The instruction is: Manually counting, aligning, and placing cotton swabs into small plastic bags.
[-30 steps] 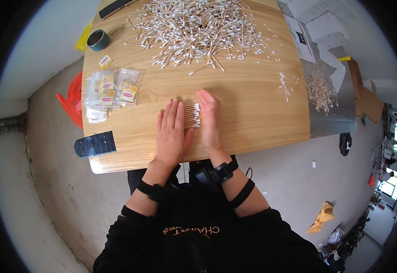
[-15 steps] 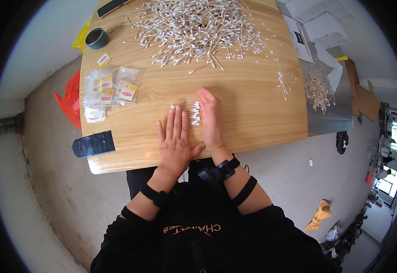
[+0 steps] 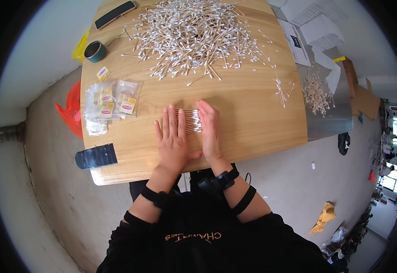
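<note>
A row of cotton swabs lies side by side on the wooden table, between my two hands. My left hand rests flat with its fingers stretched over the swabs' left part, hiding those ends. My right hand stands on its edge at the white right-hand tips, fingers straight and palm turned toward them. Farther off, a large heap of loose cotton swabs covers the far middle of the table. Clear plastic bags with small yellow labels lie left of my hands.
A dark cup, a phone and a loose yellow label sit at the far left. A dark flat panel overhangs the near left edge. More swabs lie on a grey surface at right. A red bag hangs beyond the left edge.
The whole view has shifted, so the table sits lower and more of the phone shows. My left hand has slid slightly farther forward and left over the swabs; my right hand stays beside their tips.
</note>
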`<state>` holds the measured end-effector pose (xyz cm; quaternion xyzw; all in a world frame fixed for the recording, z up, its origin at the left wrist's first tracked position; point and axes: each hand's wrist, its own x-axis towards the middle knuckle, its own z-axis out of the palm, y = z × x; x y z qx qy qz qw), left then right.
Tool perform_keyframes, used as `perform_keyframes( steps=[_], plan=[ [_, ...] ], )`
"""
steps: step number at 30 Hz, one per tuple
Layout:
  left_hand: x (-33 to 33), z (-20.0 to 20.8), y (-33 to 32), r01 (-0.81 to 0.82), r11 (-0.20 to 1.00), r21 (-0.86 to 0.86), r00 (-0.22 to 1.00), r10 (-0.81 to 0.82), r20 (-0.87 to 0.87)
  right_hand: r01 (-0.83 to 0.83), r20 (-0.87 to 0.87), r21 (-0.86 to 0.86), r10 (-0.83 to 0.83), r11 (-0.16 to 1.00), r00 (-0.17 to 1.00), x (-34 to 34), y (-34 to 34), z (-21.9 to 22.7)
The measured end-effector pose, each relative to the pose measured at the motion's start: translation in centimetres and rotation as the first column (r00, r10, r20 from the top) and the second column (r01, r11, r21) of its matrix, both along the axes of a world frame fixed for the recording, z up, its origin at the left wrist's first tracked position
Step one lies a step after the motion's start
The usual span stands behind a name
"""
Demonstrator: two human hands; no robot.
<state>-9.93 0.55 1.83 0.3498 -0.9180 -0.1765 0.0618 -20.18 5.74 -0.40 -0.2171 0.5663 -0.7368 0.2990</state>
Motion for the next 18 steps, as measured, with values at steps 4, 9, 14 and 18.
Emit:
perform_keyframes(
  steps=[4,9,14,18],
  plan=[
    [-0.4,0.5,-3.0,0.163,0.987,0.004,0.984,-0.162,-0.078,-0.009,-0.025,-0.021,0.008,1.0,1.0,-0.3,0.0,0.0],
    [1.3,0.7,-2.6,0.247,0.969,-0.011,0.968,-0.248,-0.046,-0.008,0.009,-0.024,0.008,1.0,1.0,-0.1,-0.2,-0.2],
    [3.1,1.2,-0.4,0.117,0.991,0.062,0.989,-0.111,-0.096,-0.016,-0.018,0.005,0.016,1.0,1.0,-0.5,0.0,0.6],
    [2.7,1.0,1.9,-0.018,0.995,0.101,1.0,0.02,-0.018,0.037,-0.254,0.064,-0.02,0.997,0.967,-1.2,-0.4,0.3]
  ],
)
